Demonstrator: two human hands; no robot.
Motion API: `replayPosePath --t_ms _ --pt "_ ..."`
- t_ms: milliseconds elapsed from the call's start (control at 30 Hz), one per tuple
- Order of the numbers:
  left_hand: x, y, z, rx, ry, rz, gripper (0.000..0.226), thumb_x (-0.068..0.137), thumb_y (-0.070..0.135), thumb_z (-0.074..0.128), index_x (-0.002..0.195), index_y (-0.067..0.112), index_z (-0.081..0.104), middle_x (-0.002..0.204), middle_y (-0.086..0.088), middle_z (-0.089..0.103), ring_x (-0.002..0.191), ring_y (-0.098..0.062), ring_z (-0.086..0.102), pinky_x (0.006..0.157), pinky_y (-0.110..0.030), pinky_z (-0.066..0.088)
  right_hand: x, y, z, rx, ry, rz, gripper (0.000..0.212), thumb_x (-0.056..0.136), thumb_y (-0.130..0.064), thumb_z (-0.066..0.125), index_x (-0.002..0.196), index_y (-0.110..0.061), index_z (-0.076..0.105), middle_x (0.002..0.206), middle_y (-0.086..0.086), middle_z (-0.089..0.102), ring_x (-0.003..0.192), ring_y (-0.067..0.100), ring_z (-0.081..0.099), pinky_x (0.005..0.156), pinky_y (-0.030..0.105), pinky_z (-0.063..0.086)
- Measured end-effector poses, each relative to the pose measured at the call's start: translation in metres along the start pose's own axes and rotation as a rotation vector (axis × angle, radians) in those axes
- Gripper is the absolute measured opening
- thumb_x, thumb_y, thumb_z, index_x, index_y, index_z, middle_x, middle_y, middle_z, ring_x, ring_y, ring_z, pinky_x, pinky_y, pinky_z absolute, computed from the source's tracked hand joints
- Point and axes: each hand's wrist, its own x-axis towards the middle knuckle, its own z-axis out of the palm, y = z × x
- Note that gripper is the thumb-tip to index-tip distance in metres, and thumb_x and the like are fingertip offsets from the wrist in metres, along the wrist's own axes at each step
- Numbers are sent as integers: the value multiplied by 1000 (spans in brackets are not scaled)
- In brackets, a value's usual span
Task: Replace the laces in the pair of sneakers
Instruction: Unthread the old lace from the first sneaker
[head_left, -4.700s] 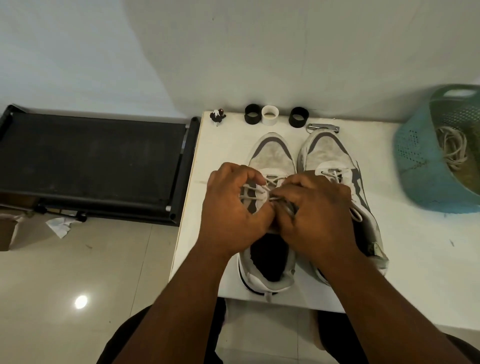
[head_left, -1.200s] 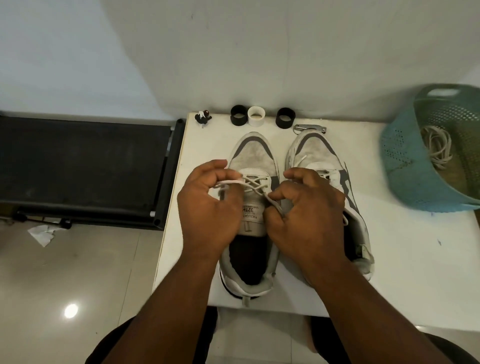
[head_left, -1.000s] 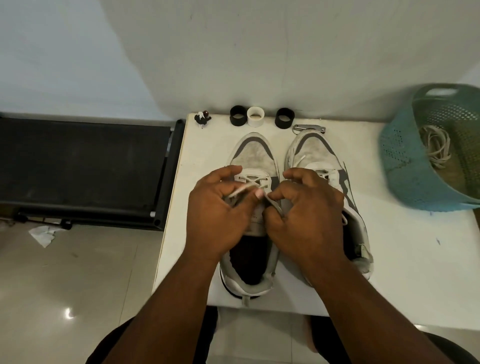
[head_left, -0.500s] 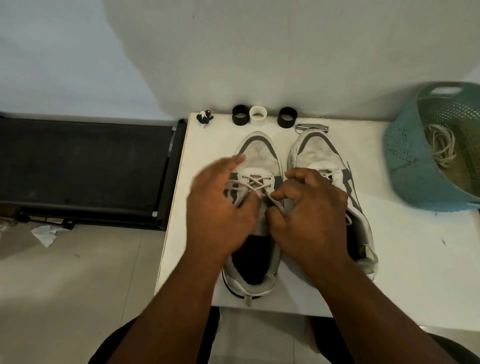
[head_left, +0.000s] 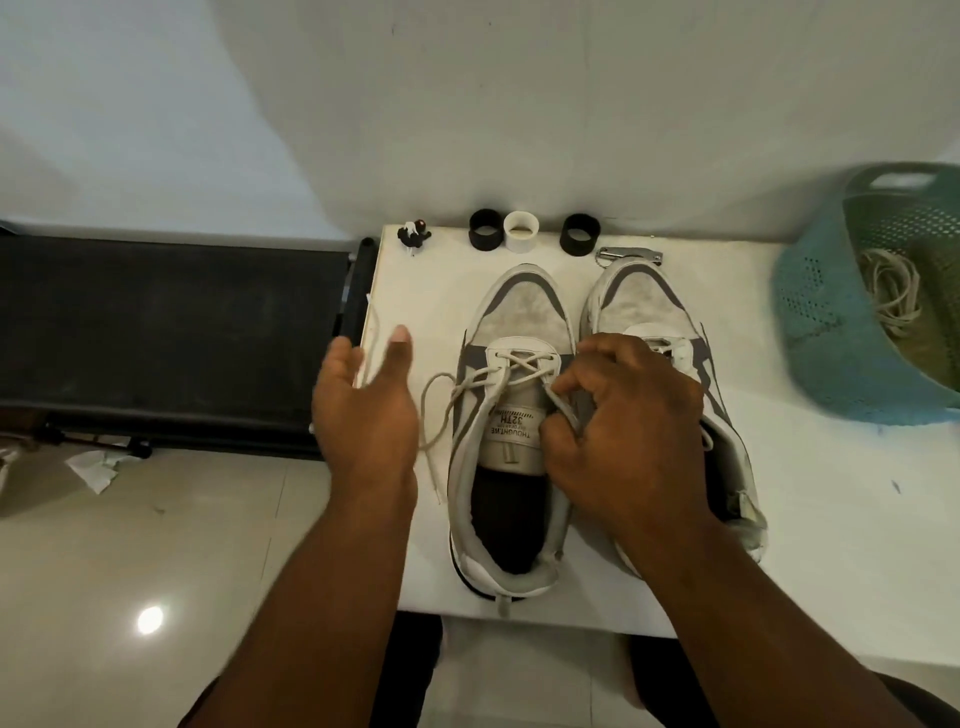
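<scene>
Item: pair of grey-and-white sneakers, toes pointing to 12 o'clock, side by side on a white table (head_left: 831, 519). The left sneaker (head_left: 511, 441) sat at table centre, tongue label exposed, with a white lace (head_left: 470, 387) crossed through its uppermost visible eyelets; one loose end trailed off toward 9 o'clock and curled down onto the tabletop. The right sneaker (head_left: 644, 296) lay just beside it at 3 o'clock, largely covered by the right hand (head_left: 623, 431), whose curled fingers pinched the other lace end at the left sneaker's right eyelet row. The left hand (head_left: 363, 410) was at 9 o'clock of the left sneaker, fingers spread and relaxed, a blurred pale strand near them; contact with it could not be determined. At 12 o'clock, along the table's far edge: two black rings (head_left: 485, 236), one white ring (head_left: 521, 233), a small metal clip (head_left: 628, 254), a small dark trinket (head_left: 414, 236). At 2 o'clock: teal basket (head_left: 821, 332) holding coiled laces (head_left: 891, 286).
</scene>
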Motion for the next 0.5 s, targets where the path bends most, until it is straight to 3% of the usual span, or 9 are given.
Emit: replayPosePath --t_ms 67,133,167,233,300,367,500 --pt "-6 -4 -1 155 -60 179 87 80 61 77 154 40 37 154 13 46 143 -15 43 112 -40 43 1 -4 -3 -77 -96 -47 55 74 -34 61 130 -34 60 139 -4 53 129 20 49 107 51 35" --pt "-16 -6 0 362 -183 471 69 74 64 73 137 45 54 153 16 41 145 -13 34 112 -33 37 3 -8 -3 -139 -161 -77 60 80 -38 57 140 -39 52 149 -3 46 138 20 40 109 52 29" --pt "-19 -8 1 461 -225 580 53 73 59 73 122 45 62 153 17 40 146 -12 30 111 -32 33 4 -9 -1 -159 -167 -85 53 83 -43 54 136 -41 56 149 -4 46 139 20 40 109 52 28" --pt "-21 -12 1 598 -246 698 31 71 52 74 100 41 68 152 15 42 147 -14 27 113 -43 31 4 -10 2 -166 -146 -89 38 87 -49 51 120 -40 68 145 -5 51 135 19 43 108 49 27" --pt "-23 -16 1 668 -235 745 22 72 52 73 89 38 70 151 12 48 149 -20 29 114 -54 28 4 -8 6 -132 -112 -95 33 88 -48 50 109 -38 73 138 -6 56 129 17 48 108 48 31" --pt "-22 -16 0 660 -224 796 15 75 48 73 80 34 75 146 11 56 147 -22 37 116 -55 30 6 -5 10 -76 -59 -109 29 91 -44 48 102 -34 72 131 -7 59 121 14 51 105 46 36" --pt "-23 -11 -1 589 -160 839 16 79 36 74 67 25 74 131 11 67 134 -21 50 111 -54 40 13 3 2 213 140 63 4 95 -21 60 94 -24 62 105 -4 59 94 5 48 88 16 38"
